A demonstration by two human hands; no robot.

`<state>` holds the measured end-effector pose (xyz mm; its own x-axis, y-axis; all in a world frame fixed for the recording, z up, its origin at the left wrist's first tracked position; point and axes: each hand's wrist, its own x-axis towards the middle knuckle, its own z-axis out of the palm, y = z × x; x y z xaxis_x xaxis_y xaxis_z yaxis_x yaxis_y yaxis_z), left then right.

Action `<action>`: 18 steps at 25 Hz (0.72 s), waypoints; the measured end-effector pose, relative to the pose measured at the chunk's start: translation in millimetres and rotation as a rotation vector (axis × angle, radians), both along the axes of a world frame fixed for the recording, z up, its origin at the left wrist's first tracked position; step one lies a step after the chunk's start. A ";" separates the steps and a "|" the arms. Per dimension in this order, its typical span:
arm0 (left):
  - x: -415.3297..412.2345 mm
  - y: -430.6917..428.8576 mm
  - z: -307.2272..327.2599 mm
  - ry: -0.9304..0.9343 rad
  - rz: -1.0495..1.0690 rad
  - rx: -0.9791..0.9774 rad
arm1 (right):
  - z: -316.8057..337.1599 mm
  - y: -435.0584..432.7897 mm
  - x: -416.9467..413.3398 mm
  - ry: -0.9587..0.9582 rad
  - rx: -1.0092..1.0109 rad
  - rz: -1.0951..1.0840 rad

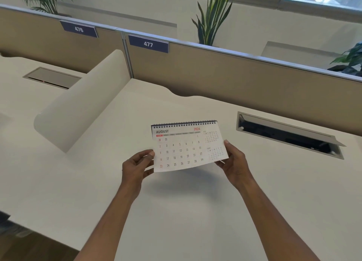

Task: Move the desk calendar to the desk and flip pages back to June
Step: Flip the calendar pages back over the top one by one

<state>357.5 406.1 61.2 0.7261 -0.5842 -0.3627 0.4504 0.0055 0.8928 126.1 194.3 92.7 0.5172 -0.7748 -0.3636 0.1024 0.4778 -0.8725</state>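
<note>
Centrally in the frame, the desk calendar [186, 147] shows its August page, pinched at the lower left edge by the left hand [137, 164] and at the lower right edge by the right hand [234, 162], fingers narrowed on the sheet. Whether its base touches the desk [176, 211] cannot be told; a shadow below suggests it is lifted. Likely risk: gripping only the bowed front sheet could crease it or tear it at the spiral binding [185, 124]. Turning two pages leads to June; overshooting is possible. At right lies an open cable hatch [290, 135]; the curved divider [82, 102] stands left, the partition [235, 72] behind.
</note>
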 end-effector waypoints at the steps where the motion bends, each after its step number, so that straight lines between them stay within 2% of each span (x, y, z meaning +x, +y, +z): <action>1: 1.8 -1.2 5.1 0.012 -0.003 -0.034 | 3.7 -1.1 1.1 -0.008 0.004 -0.010; 5: 10.1 -6.4 28.4 0.007 -0.002 -0.152 | 19.1 -5.9 6.6 -0.023 -0.002 -0.056; 11: 22.2 -16.7 50.1 -0.186 -0.112 -0.237 | 39.8 -17.0 16.0 -0.062 -0.072 -0.119; 18: 38.6 -39.5 69.4 -0.338 -0.044 -0.215 | 50.6 -34.0 28.6 -0.086 -0.138 -0.094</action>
